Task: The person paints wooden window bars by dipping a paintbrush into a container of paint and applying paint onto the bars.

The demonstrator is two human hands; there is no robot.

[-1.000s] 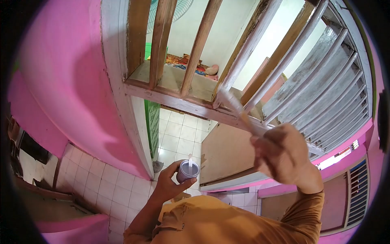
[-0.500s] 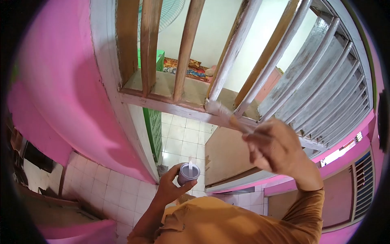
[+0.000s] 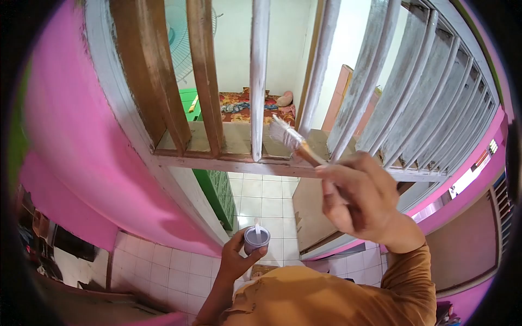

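Observation:
My right hand (image 3: pixel 361 198) grips the wooden handle of a paintbrush (image 3: pixel 288 135), its bristles coated in whitish paint. The brush tip points up and left, in front of the wooden slats, near a white-painted slat (image 3: pixel 259 81). Whether the bristles touch a slat I cannot tell. Lower down, my left hand (image 3: pixel 236 255) is wrapped round a small cup of greyish paint (image 3: pixel 256 240), with a pale flat stick (image 3: pixel 258 225) standing in it. Two bare brown slats (image 3: pixel 204 76) are at the left; those at the right are whitish grey.
Below the slats runs a wooden rail (image 3: pixel 234 164). Through the gaps show a fan (image 3: pixel 179 41), a green cabinet (image 3: pixel 190 103) and patterned bedding (image 3: pixel 234 102). A pink wall (image 3: pixel 130 163) curves along the left, and white tiles (image 3: pixel 266 190) cover the floor.
My view has shifted. The paintbrush has moved up and away from the foot of a slat near the rail. A slat that looked brown now shows a white face. The left hand still holds the cup.

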